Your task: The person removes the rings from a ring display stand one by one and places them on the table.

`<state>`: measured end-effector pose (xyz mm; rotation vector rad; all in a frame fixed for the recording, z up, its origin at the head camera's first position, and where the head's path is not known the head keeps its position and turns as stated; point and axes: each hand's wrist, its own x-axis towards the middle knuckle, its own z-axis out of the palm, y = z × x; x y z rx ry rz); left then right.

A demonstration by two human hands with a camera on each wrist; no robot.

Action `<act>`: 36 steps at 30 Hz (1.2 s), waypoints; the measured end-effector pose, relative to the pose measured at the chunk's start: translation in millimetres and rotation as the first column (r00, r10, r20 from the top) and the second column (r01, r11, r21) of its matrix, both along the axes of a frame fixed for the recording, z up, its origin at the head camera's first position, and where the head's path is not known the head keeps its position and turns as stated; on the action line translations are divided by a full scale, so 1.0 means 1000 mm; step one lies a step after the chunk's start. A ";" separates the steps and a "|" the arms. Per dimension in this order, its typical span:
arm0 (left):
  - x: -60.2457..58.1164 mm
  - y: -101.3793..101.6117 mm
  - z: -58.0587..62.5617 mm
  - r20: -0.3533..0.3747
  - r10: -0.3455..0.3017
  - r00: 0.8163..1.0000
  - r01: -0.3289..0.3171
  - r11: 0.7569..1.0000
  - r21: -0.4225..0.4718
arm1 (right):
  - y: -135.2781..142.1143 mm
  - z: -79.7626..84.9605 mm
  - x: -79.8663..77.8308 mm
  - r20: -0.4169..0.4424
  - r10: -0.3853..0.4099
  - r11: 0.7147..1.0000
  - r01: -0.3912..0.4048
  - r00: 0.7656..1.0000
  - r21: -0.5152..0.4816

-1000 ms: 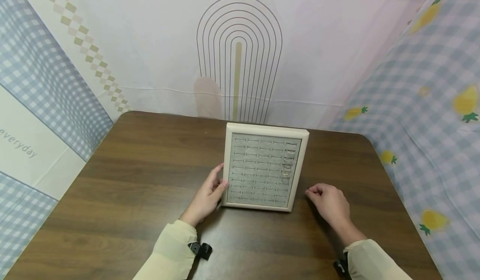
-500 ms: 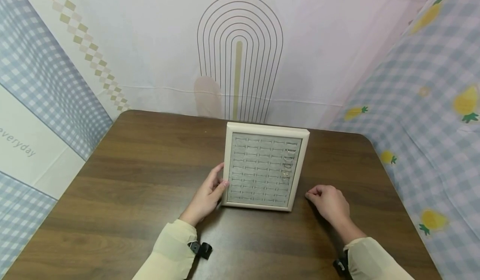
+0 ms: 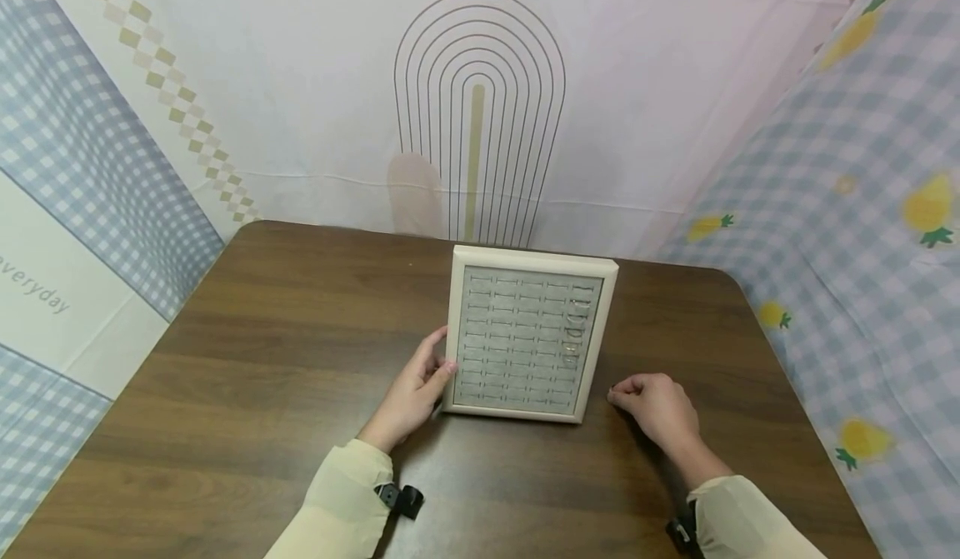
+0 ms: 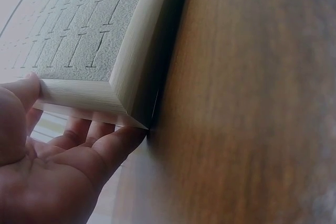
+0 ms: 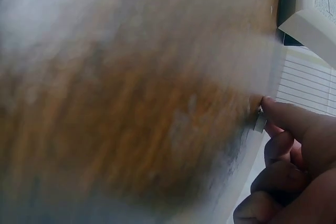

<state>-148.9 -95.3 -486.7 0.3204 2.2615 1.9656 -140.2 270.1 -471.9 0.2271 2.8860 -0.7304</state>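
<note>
A ring display (image 3: pixel 529 338) with a cream frame and grey slotted padding stands tilted back on the table. Several rings (image 3: pixel 575 330) sit in its right-hand column of slots. My left hand (image 3: pixel 411 388) grips the display's left edge near the bottom, thumb on the front and fingers behind, as the left wrist view also shows. To the right of the display, low over the tabletop, my right hand (image 3: pixel 660 409) pinches a small silver ring (image 5: pixel 260 120) between thumb and forefinger. Most of that ring is hidden by the fingertips, and the other fingers are curled in.
The brown wooden table (image 3: pixel 300 317) reaches back to a white printed cloth (image 3: pixel 315 84). Blue checked cloth (image 3: pixel 847 292) hangs along the right side, with more on the left. Each wrist wears a black strap with a small camera.
My right hand has shifted very slightly toward me and to the left, still pinching. The left hand and the display hold their place.
</note>
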 end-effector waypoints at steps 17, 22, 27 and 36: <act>0.002 0.000 -0.003 -0.003 0.005 1.000 -0.005 1.000 -0.005 | -0.004 0.005 0.005 -0.099 -0.022 0.997 0.015 0.995 -0.070; 0.002 0.000 -0.002 0.007 0.021 1.000 -0.021 1.000 0.006 | -0.005 0.011 0.005 -0.122 -0.008 0.995 -0.004 0.992 -0.103; 0.002 0.000 -0.001 0.012 0.025 1.000 -0.025 1.000 0.010 | -0.008 0.018 0.005 -0.141 -0.009 0.991 -0.010 0.990 -0.137; 0.001 0.000 -0.002 0.009 0.014 1.000 -0.015 1.000 0.027 | -0.021 0.040 0.006 -0.223 -0.054 0.975 0.003 0.973 -0.222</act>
